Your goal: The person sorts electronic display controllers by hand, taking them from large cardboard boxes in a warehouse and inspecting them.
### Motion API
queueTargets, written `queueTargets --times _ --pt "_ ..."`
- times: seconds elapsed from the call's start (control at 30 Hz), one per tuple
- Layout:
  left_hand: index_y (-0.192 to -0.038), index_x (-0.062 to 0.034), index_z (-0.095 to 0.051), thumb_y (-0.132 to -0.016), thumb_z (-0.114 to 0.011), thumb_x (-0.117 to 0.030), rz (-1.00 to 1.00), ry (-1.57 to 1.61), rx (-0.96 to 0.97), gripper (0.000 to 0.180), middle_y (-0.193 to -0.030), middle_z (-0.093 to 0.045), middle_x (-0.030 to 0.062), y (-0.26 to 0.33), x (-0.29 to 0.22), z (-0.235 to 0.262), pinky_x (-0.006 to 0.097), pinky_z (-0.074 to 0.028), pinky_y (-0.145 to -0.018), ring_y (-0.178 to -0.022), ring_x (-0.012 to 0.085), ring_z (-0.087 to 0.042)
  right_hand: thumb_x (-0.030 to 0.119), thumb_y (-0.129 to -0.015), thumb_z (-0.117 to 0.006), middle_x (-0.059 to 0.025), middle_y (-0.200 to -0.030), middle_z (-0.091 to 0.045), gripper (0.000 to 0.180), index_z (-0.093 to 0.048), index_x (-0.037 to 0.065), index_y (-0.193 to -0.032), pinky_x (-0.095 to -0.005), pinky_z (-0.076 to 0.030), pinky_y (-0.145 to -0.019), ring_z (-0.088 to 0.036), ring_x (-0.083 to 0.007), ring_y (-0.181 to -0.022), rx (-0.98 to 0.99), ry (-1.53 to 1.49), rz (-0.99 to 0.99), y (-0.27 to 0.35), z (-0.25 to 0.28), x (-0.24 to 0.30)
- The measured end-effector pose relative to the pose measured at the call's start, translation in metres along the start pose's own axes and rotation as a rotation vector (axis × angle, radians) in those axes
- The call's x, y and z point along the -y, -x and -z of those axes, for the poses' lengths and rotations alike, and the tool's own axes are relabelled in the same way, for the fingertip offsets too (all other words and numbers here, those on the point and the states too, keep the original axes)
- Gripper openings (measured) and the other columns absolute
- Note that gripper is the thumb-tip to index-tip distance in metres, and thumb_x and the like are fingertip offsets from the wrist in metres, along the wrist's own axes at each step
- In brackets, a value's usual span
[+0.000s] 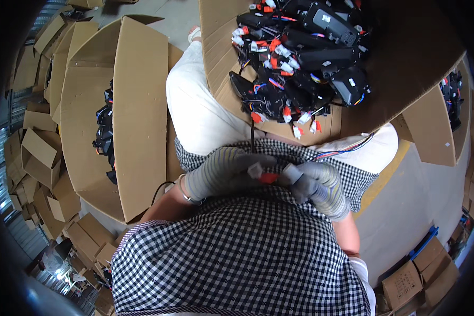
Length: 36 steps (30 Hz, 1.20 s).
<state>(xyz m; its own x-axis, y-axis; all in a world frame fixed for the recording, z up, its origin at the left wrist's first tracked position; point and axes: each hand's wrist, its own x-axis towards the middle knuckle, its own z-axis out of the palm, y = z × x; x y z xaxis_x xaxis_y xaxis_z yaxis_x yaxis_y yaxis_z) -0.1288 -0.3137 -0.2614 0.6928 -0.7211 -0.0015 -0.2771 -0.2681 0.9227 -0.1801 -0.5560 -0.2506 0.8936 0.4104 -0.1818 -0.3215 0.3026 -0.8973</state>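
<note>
Both of my hands are in striped knit gloves, held close together over my checked apron [237, 242]. Between the fingers of my left hand [224, 171] is a small white plug connector [255, 170]. A red connector [268, 178] shows beside it, between the two hands. My right hand [321, 187] pinches another white connector [290, 171]. The fingertips are slightly blurred. Coloured wires [347, 151] run from near my right hand over my knee. A thin black cable [252, 129] hangs down from the carton toward my left hand.
Ahead stands an open carton [405, 79] with a heap of black plastic housings [321, 58] bearing red and white connectors. Another open carton [142, 105] with black parts is at my left, one more [432, 126] at the right. Cartons [42, 152] pile up far left. A yellow line [384, 181] crosses the floor.
</note>
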Motion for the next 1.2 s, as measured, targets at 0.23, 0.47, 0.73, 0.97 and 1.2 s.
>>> queueTargets --times 0.23,0.47,0.73,0.97,1.2 --pt "-0.117 -0.0049 -0.055 -0.088 -0.058 -0.018 0.095 0.063 -0.107 0.032 -0.094 -0.066 0.0130 -0.005 0.001 -0.010 0.036 -0.051 -0.076 -0.084 0.0287 -0.066 0.027 -0.094 -0.054 0.0027 -0.065 -0.052 0.028 -0.065 0.002 -0.094 -0.0195 -0.036 -0.051 -0.043 -0.0041 -0.055 -0.038 0.132 -0.300 -0.022 -0.016 0.013" --pt "-0.114 -0.0050 -0.057 -0.090 -0.054 -0.026 0.151 -0.232 -0.005 0.032 -0.080 -0.064 0.0164 -0.007 0.001 -0.001 0.040 -0.048 -0.068 -0.076 0.0352 -0.062 0.021 -0.093 -0.055 0.0009 -0.069 -0.057 0.022 -0.064 0.001 -0.091 -0.0241 -0.043 -0.056 -0.053 -0.0113 -0.060 -0.112 0.070 -0.247 -0.024 -0.011 0.003" --pt "-0.098 0.0000 -0.064 -0.092 -0.053 -0.021 0.220 0.033 0.174 0.025 -0.080 -0.064 0.0171 0.001 0.013 0.011 0.036 -0.048 -0.069 -0.074 0.0326 -0.063 0.018 -0.087 -0.057 -0.0107 -0.069 -0.062 0.014 -0.065 0.007 -0.089 -0.0310 -0.049 -0.063 -0.062 -0.0216 -0.065 0.071 0.898 0.008 -0.035 -0.007 0.010" --pt "-0.087 0.0027 -0.067 -0.083 -0.066 -0.018 0.226 0.188 0.142 0.021 -0.074 -0.065 0.0134 0.000 0.013 0.011 0.031 -0.046 -0.064 -0.070 0.0243 -0.063 0.027 -0.088 -0.056 -0.0136 -0.070 -0.062 0.022 -0.065 0.007 -0.085 -0.0355 -0.048 -0.067 -0.062 -0.0287 -0.068 0.376 0.792 -0.012 -0.055 0.010 0.011" --pt "-0.084 0.0018 -0.065 -0.079 -0.065 -0.021 0.337 0.097 0.556 0.023 -0.077 -0.065 0.0116 -0.023 0.002 0.040 0.032 -0.045 -0.060 -0.066 0.0218 -0.061 0.028 -0.090 -0.053 -0.0106 -0.078 -0.066 0.026 -0.068 0.007 -0.087 -0.0333 -0.047 -0.075 -0.063 -0.0247 -0.075 0.383 0.360 0.049 -0.060 0.013 -0.024"
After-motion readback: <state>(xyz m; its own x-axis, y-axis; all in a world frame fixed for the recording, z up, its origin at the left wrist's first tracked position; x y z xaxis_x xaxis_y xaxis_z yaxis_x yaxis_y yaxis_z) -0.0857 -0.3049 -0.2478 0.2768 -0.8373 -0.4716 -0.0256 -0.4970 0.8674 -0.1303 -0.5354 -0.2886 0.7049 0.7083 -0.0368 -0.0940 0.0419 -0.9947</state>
